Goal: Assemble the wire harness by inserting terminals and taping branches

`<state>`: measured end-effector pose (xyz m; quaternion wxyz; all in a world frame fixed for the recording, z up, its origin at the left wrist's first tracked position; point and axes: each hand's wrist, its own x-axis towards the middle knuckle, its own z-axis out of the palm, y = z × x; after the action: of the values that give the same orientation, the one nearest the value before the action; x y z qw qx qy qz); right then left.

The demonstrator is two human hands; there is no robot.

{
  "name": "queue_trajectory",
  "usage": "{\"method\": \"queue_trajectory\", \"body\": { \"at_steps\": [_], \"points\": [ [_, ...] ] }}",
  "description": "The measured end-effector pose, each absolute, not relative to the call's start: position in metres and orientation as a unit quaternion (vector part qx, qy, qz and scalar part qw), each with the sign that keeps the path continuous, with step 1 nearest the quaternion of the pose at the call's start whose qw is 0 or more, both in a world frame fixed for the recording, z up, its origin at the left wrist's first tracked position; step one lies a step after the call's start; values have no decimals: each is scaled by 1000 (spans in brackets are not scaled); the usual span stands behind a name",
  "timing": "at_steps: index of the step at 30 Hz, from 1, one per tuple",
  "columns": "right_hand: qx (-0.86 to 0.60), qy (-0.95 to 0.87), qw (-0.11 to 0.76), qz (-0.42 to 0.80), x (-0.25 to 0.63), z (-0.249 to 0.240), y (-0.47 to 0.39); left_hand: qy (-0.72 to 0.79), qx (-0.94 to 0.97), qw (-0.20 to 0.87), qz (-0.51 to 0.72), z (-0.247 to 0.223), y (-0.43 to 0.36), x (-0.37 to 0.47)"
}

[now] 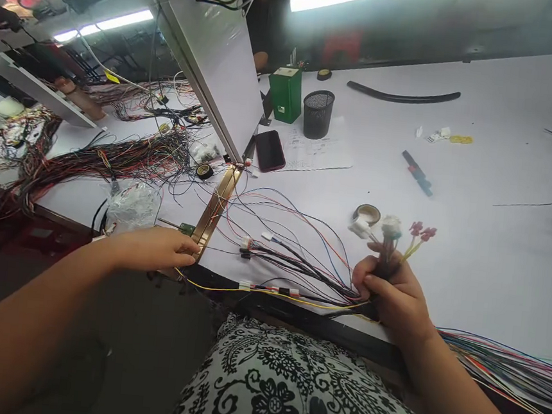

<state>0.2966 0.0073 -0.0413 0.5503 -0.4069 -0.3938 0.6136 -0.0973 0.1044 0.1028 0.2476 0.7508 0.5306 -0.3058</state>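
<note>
My right hand (396,298) is closed around a wire harness (309,271) near the table's front edge. White connectors (391,227) and pink terminals on yellow wires (421,231) stick up above this fist. The harness's black-sleeved branches spread leftward over the table, ending in white and black connectors (246,249). At the far left end, my left hand (166,250) has its fingertips closed on a thin black wire (219,250) that runs to those connectors. A yellow wire (211,287) passes just below the left hand along the edge.
A brass-coloured strip (217,205) and upright panel (216,60) divide the bench. Behind lie a phone (270,150), a mesh cup (317,115) and a green box (286,95). A tape roll (367,214) sits by the right hand. Loose wires (508,369) lie right; tangled bundles (116,161) left.
</note>
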Motion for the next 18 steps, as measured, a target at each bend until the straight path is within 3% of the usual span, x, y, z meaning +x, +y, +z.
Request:
{"method": "queue_trajectory", "body": {
  "at_steps": [3,8,11,18],
  "points": [
    [-401,-348,581,617,298,-37,10,529,712,337,-317,105,105,-90],
    [-394,-327,559,652,300,-34,12,622,701,289,-194,97,111,-79],
    [-390,-338,532,671,301,-35,11,609,714,322,-126,88,116,-75],
    [-401,-347,520,670,302,-35,9,571,749,297,-156,55,120,-53]
  ]
}}
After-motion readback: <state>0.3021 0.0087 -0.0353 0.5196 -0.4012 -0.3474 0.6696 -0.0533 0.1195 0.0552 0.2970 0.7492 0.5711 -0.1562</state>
